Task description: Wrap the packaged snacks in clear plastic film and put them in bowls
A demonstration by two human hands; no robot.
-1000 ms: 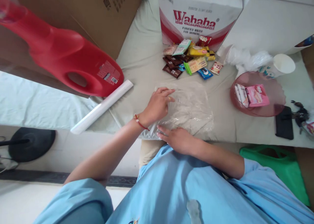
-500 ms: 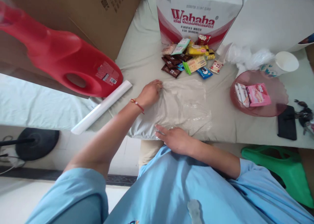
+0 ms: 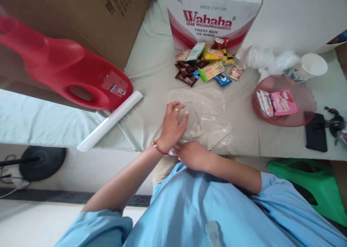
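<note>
A thin sheet of clear plastic film (image 3: 213,126), wrinkled and see-through, lies on the cloth-covered table in front of me. Over its left part is my left hand (image 3: 173,126), fingers curved and apart, with nothing held between them. My right hand (image 3: 193,156) is at the table's front edge, its bent fingers closed on the near left edge of the film, where a shiny fold shows. The left wrist passes close by and partly covers those fingertips. To the left, a white roll (image 3: 110,121) rests at a slant.
Several wrapped snacks (image 3: 210,72) lie before the Wahaba-type water carton (image 3: 208,26). On the right are a pink bowl (image 3: 306,99) with snack packs, a paper cup (image 3: 311,66), crumpled plastic (image 3: 267,61) and a phone (image 3: 316,133). A red jug (image 3: 81,70) stands left.
My left hand has left the film's far left corner and come back toward me, beside the right hand. The film's left side has drawn inward. My right hand has stayed near the table edge.
</note>
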